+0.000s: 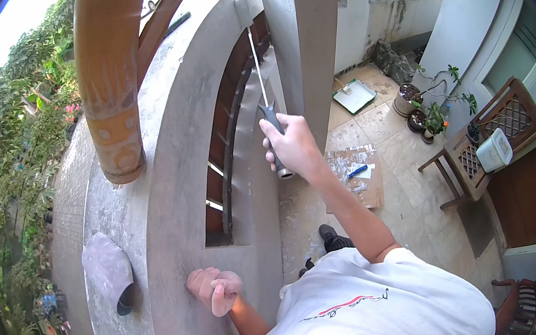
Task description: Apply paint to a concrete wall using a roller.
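My right hand (294, 139) grips the dark handle of a paint roller (258, 68) with a long thin frame. Its grey-white sleeve (243, 11) lies against the upper part of the grey wall (169, 179), close beside a square pillar (316, 26). Lower down, my left hand (215, 289) is curled into a loose fist at the wall's inner face, with nothing seen in it. Whitish smears cover the fingers. On the wall's top ledge stands a pale, paint-smeared cut vessel (107, 270), its dark opening facing me.
A thick brown post (110, 86) hangs over the ledge. On the tiled floor lie a paint tray (354, 96) with a brush-like tool and a cardboard sheet (371, 192) with a blue-handled tool (358, 171). Potted plants (407, 97) and a wooden chair (468, 163) bearing a white bucket (494, 149) stand right.
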{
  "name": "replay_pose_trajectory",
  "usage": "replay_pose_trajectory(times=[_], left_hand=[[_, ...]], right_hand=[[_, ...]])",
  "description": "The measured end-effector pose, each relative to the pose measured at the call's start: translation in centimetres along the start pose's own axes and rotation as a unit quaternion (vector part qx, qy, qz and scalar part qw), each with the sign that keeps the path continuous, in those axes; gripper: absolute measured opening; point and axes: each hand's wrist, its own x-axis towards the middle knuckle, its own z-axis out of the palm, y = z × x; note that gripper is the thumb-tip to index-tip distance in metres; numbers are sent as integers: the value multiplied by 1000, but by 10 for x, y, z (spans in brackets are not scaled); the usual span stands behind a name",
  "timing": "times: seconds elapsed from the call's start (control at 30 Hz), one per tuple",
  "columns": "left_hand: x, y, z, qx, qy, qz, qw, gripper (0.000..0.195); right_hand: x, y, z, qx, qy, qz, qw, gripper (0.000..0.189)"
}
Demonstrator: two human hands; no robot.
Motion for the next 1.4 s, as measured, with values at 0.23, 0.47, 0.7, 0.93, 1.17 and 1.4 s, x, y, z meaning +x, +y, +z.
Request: replay_pose_trajectory(times=[0.23, 0.47, 0.7, 0.93, 1.17, 1.4], left_hand=[[0, 2, -4, 9, -3, -13, 1000, 8], [-4, 0, -4, 19, -6, -10, 1000, 10], [-3, 0, 1, 14, 6, 1, 1000, 9], [-2, 1, -4, 15, -2, 1, 1000, 10], [-4, 0, 0, 13, -7, -1, 1000, 13], [-3, 0, 0, 11, -6, -3, 1000, 14]], right_hand=[[88, -23, -8, -40, 41, -35, 998, 23], [126, -36, 1, -71, 60, -41, 995, 21], [104, -21, 12, -62, 62, -27, 996, 22], [33, -7, 17, -79, 31, -26, 996, 23], [-25, 8, 12, -61, -7, 3, 998, 22], [-42, 6, 5, -37, -22, 25, 999, 22]])
